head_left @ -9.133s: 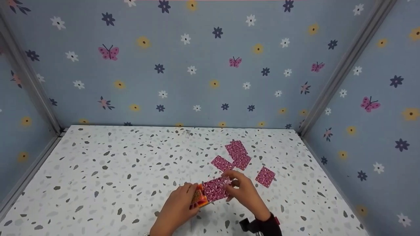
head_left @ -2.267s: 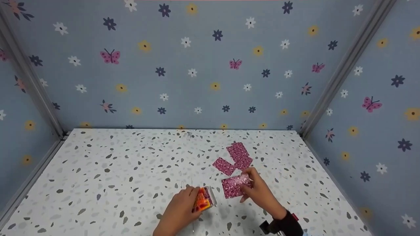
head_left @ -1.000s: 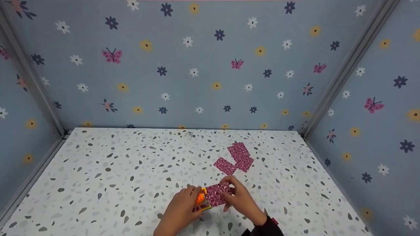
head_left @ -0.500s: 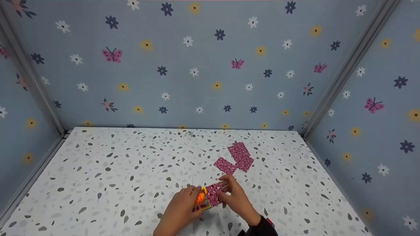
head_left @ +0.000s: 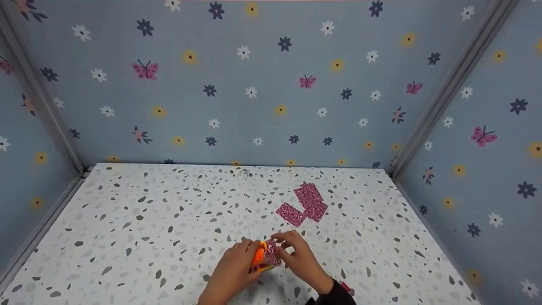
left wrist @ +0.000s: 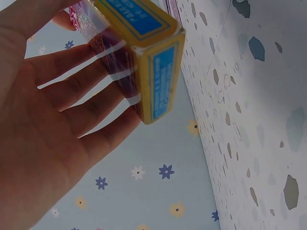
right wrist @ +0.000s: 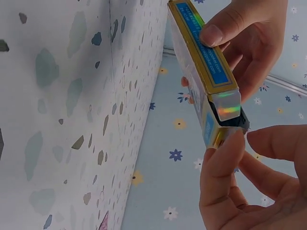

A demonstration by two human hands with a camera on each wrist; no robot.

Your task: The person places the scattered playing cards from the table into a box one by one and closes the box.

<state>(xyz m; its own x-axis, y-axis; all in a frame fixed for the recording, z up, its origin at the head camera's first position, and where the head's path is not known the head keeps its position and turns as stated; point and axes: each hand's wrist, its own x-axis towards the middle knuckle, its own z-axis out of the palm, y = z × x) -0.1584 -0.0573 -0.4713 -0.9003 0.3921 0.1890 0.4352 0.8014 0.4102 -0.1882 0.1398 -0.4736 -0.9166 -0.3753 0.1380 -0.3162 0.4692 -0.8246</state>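
We are working at the mouth of a small box (head_left: 259, 256)

Our left hand (head_left: 234, 267) is gripping the box over the table (head_left: 127, 237); the box is lying toward two o'clock from that hand, its long axis seemingly running from eight to two. At its two-o'clock end a pink-patterned card (head_left: 274, 254) is showing, at nine o'clock from our right hand (head_left: 300, 259), the nearer hand to it. The right fingers are bending in at the mouth; whether they are pinching the card or only pushing, we cannot tell. At twelve o'clock beyond them, loose pink cards (head_left: 308, 201) are resting on the table. The right wrist view is showing something dark in the mouth, which the head view is hiding; the left wrist view is showing the blue-labelled end.
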